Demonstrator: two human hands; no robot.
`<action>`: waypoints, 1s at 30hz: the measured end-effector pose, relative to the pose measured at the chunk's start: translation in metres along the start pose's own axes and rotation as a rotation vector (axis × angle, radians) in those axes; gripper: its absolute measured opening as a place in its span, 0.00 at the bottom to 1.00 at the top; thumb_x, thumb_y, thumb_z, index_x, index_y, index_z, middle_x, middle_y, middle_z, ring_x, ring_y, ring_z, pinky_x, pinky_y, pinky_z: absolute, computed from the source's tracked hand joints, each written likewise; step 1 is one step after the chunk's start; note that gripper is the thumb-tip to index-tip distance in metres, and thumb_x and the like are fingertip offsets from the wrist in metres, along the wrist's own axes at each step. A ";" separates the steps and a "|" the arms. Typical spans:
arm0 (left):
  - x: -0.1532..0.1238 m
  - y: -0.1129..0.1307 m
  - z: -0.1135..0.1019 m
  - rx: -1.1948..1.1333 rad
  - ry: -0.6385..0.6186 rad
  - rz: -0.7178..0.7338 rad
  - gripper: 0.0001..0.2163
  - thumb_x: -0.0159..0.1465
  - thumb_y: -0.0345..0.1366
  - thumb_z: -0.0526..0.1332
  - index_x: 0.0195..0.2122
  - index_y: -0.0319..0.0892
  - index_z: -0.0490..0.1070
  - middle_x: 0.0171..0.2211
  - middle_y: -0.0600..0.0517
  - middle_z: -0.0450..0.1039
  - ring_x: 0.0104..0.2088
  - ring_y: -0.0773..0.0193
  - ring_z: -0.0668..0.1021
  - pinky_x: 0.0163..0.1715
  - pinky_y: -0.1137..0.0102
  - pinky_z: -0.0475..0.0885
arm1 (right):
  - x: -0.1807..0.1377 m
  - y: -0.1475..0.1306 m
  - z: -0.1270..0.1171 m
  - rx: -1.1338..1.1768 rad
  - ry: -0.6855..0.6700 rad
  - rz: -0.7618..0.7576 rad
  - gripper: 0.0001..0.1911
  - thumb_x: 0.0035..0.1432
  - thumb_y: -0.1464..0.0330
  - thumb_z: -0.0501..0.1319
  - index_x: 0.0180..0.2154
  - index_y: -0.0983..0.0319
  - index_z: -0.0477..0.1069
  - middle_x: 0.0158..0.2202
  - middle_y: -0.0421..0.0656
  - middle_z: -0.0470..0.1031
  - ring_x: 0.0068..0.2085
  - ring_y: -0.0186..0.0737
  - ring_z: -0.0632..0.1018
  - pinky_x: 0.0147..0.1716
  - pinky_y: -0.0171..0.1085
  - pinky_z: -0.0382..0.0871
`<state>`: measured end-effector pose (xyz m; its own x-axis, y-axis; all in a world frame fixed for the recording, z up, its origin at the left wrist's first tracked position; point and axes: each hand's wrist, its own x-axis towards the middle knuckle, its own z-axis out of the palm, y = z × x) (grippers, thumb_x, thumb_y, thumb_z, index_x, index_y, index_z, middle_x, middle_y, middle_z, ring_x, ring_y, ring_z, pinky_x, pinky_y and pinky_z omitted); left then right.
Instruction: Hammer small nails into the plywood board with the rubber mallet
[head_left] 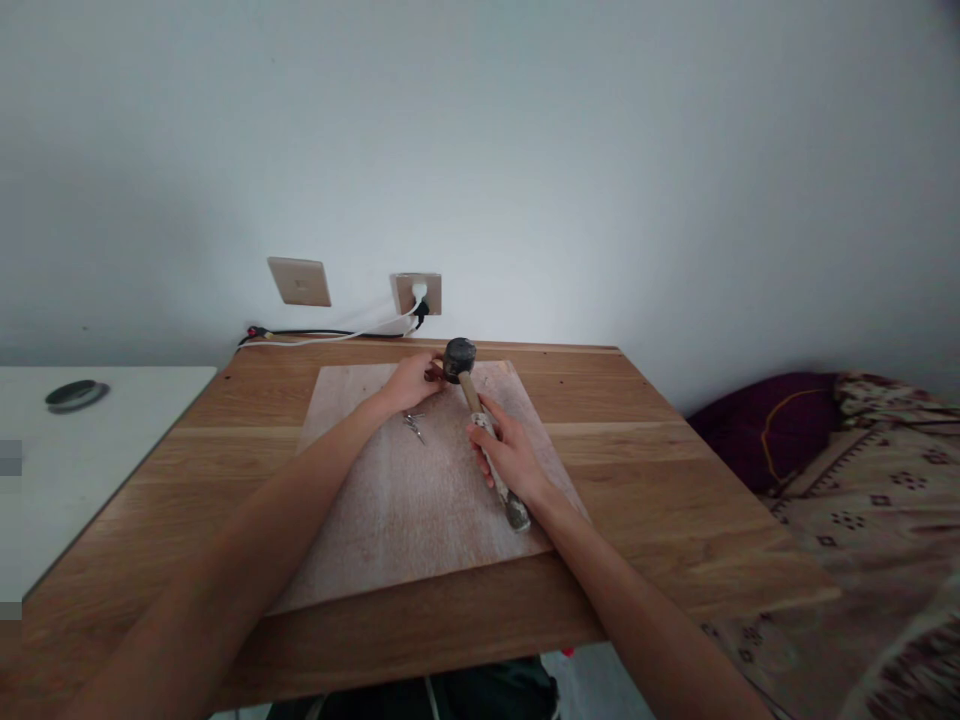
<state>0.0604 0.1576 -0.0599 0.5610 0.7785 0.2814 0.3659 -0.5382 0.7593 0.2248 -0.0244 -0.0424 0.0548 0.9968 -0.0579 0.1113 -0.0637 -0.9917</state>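
Note:
My right hand (506, 445) is wrapped round the wooden handle of a mallet (480, 425), whose lower grip is pale and worn. Its black head (459, 358) is at the far end, close to my left fingers. My left hand (412, 382) is closed at the far part of a pale board (420, 510), pinching a small dark brown piece (433, 373); its shape is partly hidden by the fingers and mallet head. Several small metal nails (414, 425) lie loose on the board, just nearer to me than my left hand.
The board lies on a wooden table (630, 500) against a wall. Cables (330, 335) run along its back edge to a socket (418, 293). At left is a white surface with a dark round object (76, 395). Patterned fabric (862, 520) and a purple cushion (772, 425) are at right.

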 end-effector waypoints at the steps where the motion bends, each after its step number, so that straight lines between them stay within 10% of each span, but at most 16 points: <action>1: 0.000 0.000 0.001 0.000 -0.001 -0.004 0.20 0.56 0.31 0.67 0.51 0.39 0.75 0.38 0.48 0.84 0.39 0.55 0.84 0.45 0.61 0.78 | 0.000 0.000 0.000 -0.001 -0.001 -0.004 0.34 0.62 0.62 0.61 0.69 0.58 0.62 0.23 0.30 0.67 0.16 0.30 0.66 0.11 0.29 0.62; 10: -0.005 0.016 -0.026 0.165 -0.038 0.118 0.15 0.54 0.32 0.64 0.43 0.40 0.74 0.39 0.49 0.79 0.38 0.58 0.79 0.40 0.65 0.75 | 0.000 0.001 0.002 0.018 -0.007 -0.010 0.36 0.60 0.59 0.62 0.68 0.60 0.62 0.24 0.31 0.66 0.16 0.31 0.66 0.10 0.30 0.62; 19: -0.036 0.049 -0.057 0.445 -0.503 0.067 0.09 0.53 0.34 0.67 0.35 0.43 0.73 0.33 0.53 0.77 0.33 0.60 0.77 0.31 0.70 0.66 | 0.001 0.004 0.001 -0.032 0.005 -0.010 0.36 0.61 0.59 0.61 0.68 0.62 0.61 0.21 0.30 0.65 0.16 0.31 0.65 0.10 0.30 0.62; 25: -0.031 0.051 -0.043 0.436 -0.489 0.120 0.08 0.54 0.27 0.64 0.35 0.43 0.78 0.30 0.53 0.79 0.31 0.60 0.79 0.31 0.70 0.67 | 0.001 0.003 0.001 -0.026 0.008 -0.017 0.38 0.59 0.58 0.62 0.68 0.62 0.62 0.24 0.31 0.66 0.16 0.31 0.66 0.10 0.31 0.63; 30: -0.022 0.031 -0.044 0.302 -0.194 0.176 0.08 0.58 0.28 0.61 0.35 0.42 0.80 0.34 0.51 0.81 0.35 0.60 0.80 0.40 0.69 0.72 | 0.001 0.002 0.000 -0.029 0.007 -0.019 0.38 0.59 0.58 0.62 0.68 0.62 0.62 0.24 0.32 0.66 0.17 0.33 0.66 0.10 0.32 0.63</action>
<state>0.0268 0.1381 -0.0162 0.7537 0.6061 0.2542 0.4372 -0.7511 0.4946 0.2249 -0.0238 -0.0449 0.0596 0.9975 -0.0386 0.1413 -0.0467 -0.9889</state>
